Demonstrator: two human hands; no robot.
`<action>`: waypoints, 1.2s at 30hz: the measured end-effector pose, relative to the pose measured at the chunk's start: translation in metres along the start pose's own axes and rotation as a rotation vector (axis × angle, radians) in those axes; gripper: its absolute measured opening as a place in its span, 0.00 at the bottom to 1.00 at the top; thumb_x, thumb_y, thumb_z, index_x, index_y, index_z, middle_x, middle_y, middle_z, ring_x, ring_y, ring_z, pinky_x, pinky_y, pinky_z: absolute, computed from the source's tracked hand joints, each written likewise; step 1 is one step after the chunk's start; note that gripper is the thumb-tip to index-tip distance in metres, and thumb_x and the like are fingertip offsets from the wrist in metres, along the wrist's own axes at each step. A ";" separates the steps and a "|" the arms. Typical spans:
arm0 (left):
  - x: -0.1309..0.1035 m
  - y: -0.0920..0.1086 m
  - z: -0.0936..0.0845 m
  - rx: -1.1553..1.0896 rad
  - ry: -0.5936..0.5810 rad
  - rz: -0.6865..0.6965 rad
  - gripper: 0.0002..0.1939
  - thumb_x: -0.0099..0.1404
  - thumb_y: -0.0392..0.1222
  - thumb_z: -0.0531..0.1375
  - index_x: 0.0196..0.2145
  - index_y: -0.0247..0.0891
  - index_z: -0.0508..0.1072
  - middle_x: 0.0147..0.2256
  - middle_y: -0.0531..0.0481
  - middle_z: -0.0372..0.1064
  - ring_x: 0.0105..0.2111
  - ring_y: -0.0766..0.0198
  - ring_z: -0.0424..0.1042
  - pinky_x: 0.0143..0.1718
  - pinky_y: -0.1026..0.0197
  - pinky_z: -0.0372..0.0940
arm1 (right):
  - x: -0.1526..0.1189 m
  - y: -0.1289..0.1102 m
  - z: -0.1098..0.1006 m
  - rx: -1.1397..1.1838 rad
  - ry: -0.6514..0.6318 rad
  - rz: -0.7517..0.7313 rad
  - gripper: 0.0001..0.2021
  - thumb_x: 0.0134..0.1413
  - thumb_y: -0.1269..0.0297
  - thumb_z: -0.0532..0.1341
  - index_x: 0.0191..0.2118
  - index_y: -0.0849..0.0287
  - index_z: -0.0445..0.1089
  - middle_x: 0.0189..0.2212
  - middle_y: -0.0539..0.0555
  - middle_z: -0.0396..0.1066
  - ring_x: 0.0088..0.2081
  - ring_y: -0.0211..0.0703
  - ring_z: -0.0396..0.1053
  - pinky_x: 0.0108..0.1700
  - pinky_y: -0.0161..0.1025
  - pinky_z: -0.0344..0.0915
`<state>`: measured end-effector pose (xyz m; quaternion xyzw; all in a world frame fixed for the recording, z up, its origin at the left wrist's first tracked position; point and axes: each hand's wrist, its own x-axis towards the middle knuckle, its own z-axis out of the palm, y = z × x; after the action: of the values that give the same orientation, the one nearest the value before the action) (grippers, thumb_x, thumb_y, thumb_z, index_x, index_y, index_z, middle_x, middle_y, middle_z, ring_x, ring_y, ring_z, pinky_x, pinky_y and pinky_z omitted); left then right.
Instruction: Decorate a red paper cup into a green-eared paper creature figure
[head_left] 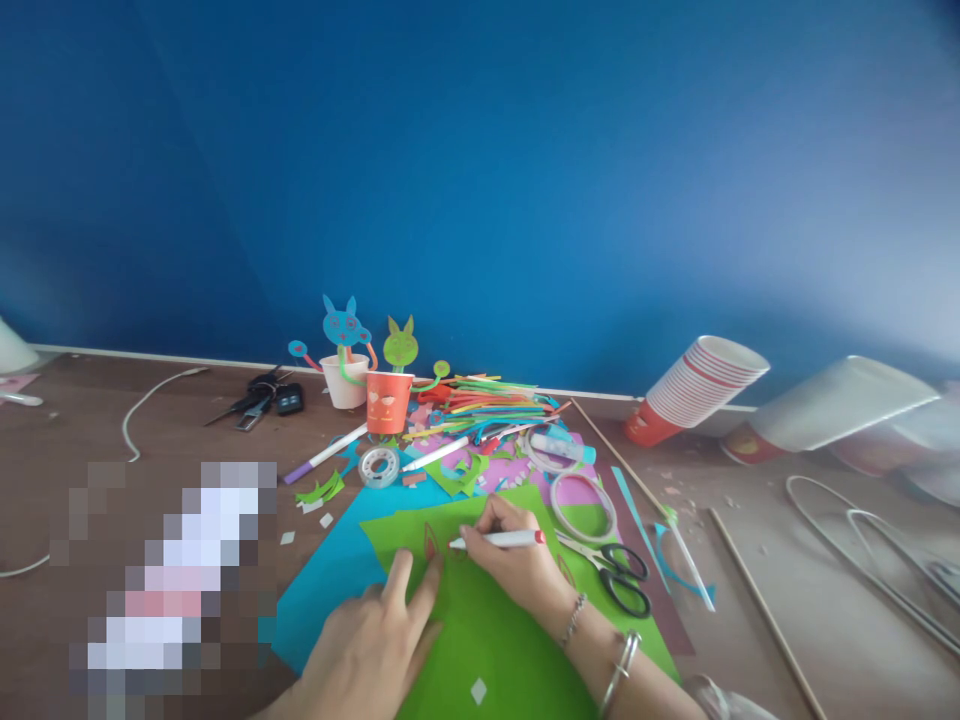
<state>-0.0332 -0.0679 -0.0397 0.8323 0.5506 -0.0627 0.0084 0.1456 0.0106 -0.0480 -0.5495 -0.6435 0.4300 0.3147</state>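
Observation:
Spread out in front of me is a sheet of green paper point(487, 610), partly over a blue sheet point(322, 570). My right hand point(521, 565) is closed around a white marker with a red end point(517, 539), its tip down at the green paper beside a small red pointed outline point(430, 540). Fingers spread, my left hand point(375, 630) lies flat on the green and blue sheets, just below that outline. Black-handled scissors point(619, 575) rest at the green sheet's right edge, near a roll of clear tape point(583, 506).
Behind the paper stand a red cup with a green paper figure point(388, 400) and a white cup with a blue one point(345, 383). Colourful pipe cleaners point(495, 405) and scraps lie nearby. Stacked paper cups point(701, 385), a wooden stick point(765, 610), keys point(259, 398) and cables point(862, 560) surround them.

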 end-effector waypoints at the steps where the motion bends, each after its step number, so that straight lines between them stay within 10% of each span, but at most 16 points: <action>1: 0.000 0.000 0.000 -0.002 -0.002 -0.001 0.26 0.67 0.41 0.56 0.62 0.45 0.59 0.49 0.36 0.67 0.23 0.63 0.74 0.22 0.61 0.71 | 0.000 0.000 0.000 0.027 0.006 0.004 0.14 0.46 0.62 0.62 0.19 0.56 0.55 0.13 0.42 0.55 0.17 0.31 0.51 0.19 0.30 0.48; 10: -0.001 0.001 -0.007 -0.032 -0.010 -0.025 0.27 0.65 0.38 0.57 0.61 0.42 0.60 0.49 0.37 0.68 0.24 0.62 0.74 0.23 0.60 0.72 | 0.004 0.000 -0.018 0.464 0.171 0.121 0.22 0.46 0.44 0.62 0.21 0.55 0.56 0.11 0.46 0.64 0.12 0.30 0.54 0.13 0.28 0.48; 18: -0.002 0.001 -0.006 -0.048 -0.021 0.009 0.23 0.67 0.36 0.53 0.59 0.33 0.63 0.58 0.31 0.60 0.30 0.59 0.76 0.27 0.59 0.73 | -0.006 0.002 -0.032 0.220 0.009 0.116 0.13 0.44 0.60 0.64 0.22 0.57 0.59 0.14 0.45 0.63 0.15 0.31 0.54 0.18 0.29 0.50; 36: 0.003 0.002 -0.011 -0.101 -0.160 0.003 0.29 0.68 0.47 0.55 0.64 0.56 0.51 0.63 0.25 0.46 0.24 0.57 0.77 0.22 0.56 0.71 | -0.002 -0.012 0.003 0.033 -0.048 0.071 0.12 0.47 0.62 0.61 0.21 0.56 0.57 0.15 0.44 0.57 0.18 0.32 0.51 0.19 0.31 0.48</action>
<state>-0.0293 -0.0653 -0.0290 0.8241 0.5492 -0.1012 0.0942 0.1380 0.0076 -0.0381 -0.5564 -0.6237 0.4645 0.2925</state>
